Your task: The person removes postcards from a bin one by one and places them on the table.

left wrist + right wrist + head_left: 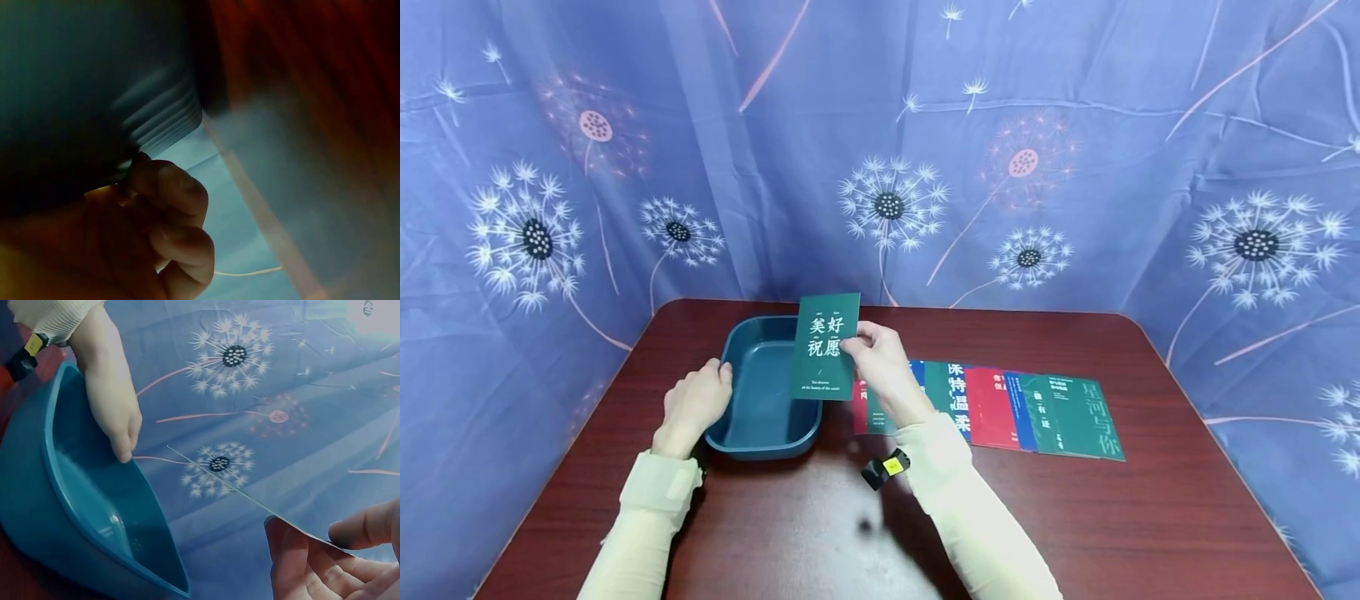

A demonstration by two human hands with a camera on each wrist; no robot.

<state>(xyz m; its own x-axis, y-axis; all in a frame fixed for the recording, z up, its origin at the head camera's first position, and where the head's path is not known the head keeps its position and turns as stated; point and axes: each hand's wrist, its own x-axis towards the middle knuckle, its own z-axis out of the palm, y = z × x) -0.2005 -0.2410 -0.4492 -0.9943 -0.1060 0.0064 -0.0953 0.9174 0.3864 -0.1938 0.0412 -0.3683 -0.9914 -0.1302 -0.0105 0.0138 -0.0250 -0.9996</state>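
In the head view, my right hand (886,367) pinches a green card (808,367) with white Chinese characters by its right edge. The card is raised and overlaps the right side of a teal plastic bin (758,400). Seen edge-on in the right wrist view, the card (250,501) is a thin line between thumb and fingers. My left hand (695,404) grips the bin's left rim, its fingers curled under the outside in the left wrist view. The inside of the bin (100,494) shows bare teal plastic.
A row of overlapping green, red and blue cards (992,408) lies on the brown wooden table (790,525), right of the bin and partly behind my right forearm. A blue dandelion-print cloth (820,125) hangs along the back and sides.
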